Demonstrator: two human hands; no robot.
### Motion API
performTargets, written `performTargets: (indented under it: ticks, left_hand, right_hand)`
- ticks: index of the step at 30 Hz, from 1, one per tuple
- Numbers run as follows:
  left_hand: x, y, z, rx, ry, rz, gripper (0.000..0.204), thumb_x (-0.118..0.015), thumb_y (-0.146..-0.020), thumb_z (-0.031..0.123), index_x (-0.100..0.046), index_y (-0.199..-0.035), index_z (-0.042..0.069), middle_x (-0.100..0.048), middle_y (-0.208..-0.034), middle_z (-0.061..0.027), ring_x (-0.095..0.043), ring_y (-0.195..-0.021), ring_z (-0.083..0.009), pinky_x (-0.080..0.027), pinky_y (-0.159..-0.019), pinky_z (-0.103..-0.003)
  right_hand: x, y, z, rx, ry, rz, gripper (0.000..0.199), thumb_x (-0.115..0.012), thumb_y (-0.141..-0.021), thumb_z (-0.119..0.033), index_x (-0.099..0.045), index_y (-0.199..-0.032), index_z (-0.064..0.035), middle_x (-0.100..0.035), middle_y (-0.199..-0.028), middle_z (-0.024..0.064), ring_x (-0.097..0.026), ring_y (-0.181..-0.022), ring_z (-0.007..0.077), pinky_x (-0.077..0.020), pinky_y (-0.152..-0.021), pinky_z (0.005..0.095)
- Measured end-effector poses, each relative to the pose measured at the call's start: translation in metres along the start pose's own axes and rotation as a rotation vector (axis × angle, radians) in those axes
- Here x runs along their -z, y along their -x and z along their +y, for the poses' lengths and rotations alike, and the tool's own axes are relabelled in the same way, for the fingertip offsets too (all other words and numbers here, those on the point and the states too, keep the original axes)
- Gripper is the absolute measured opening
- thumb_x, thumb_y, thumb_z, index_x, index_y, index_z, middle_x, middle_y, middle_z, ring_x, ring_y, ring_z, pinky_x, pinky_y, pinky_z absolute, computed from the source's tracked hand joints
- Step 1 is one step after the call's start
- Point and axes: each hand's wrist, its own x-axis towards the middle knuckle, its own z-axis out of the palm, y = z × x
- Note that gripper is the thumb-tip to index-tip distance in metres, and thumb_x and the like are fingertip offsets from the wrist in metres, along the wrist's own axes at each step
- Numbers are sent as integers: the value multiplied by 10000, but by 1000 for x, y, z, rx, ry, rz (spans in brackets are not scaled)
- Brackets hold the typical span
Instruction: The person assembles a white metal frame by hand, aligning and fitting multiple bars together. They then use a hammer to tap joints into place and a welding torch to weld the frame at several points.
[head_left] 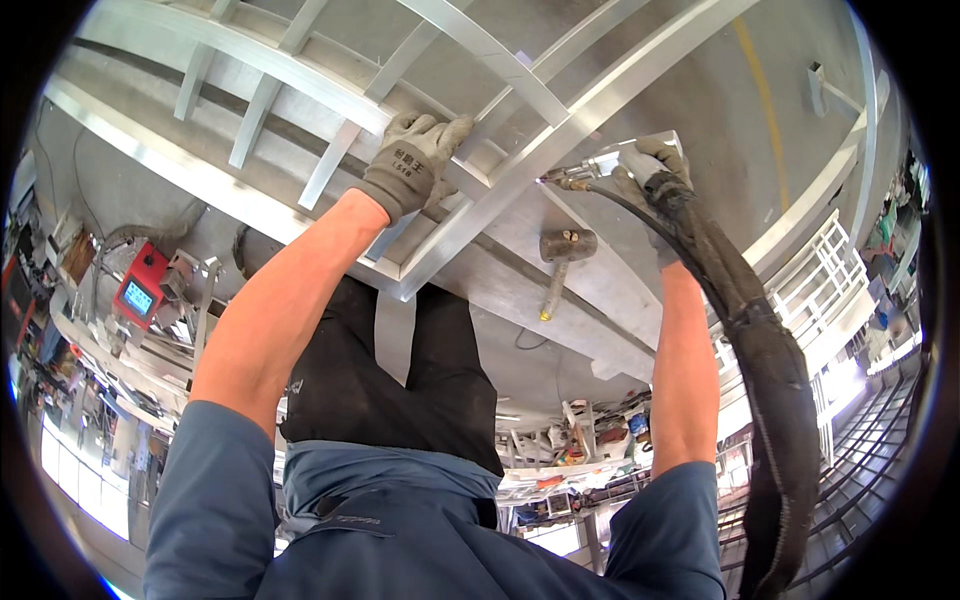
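Observation:
A silvery metal frame (497, 215) of welded square tubes and flat bars spreads out in front of me. My left hand (412, 160), in a grey work glove, has its fingers curled over a tube near an inner corner of this frame. On the other side, my gloved right hand (652, 172) grips a welding torch (607, 162). Its thin nozzle points left at the side of a long tube, close to a joint, with a small violet spot at the tip. A thick dark sleeved cable (745, 310) runs from the torch down past my right forearm.
A mallet (568, 245) with a dark head lies on the metal surface between my arms. A red box with a lit screen (140, 287) stands at the left. White lattice frames (825, 262) are at the right. A yellow line (765, 90) crosses the floor.

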Motion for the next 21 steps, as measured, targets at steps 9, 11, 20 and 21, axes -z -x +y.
performTargets:
  ticks: [9,11,20,21]
  left_hand:
    - [2,1,0,19,-3,11,778,-795,-660,167,-515,-1384,121,-670,-1049,-69,-619,-1068,-253,-382,-1044,-456]
    - [4,-1,-1,14,-30,-37,746,-753,-689,126,-508,-1394,117,-669,-1041,-68,-623,-1063,-250,-388,-1038,-443]
    - [-2,-2,-4,-4,-14,-16,590,-627,-806,72,-493,-1381,85,-685,-1083,-82,-628,-1086,-262,-424,-1065,-423]
    - [-2,-1,-6,2,-17,-9,501,-566,-863,58,-505,-1359,85,-689,-1068,-93,-633,-1084,-266,-438,-1053,-416]
  right_hand:
    - [82,3,-97,-178,-46,3,476,-791,-837,-55,-602,-1274,-73,-605,-1225,91,-614,-1075,185,-518,-922,324]
    - [90,-3,-114,-131,-47,3,480,-798,-822,-46,-609,-1261,-82,-598,-1229,88,-614,-1085,186,-520,-931,325]
    - [33,-43,-158,103,-119,-144,503,-833,-752,-3,-641,-1203,-121,-566,-1249,77,-610,-1129,192,-530,-973,328]
    - [24,-50,-160,124,-120,-174,507,-837,-745,1,-645,-1196,-125,-562,-1252,76,-610,-1134,193,-531,-977,329]
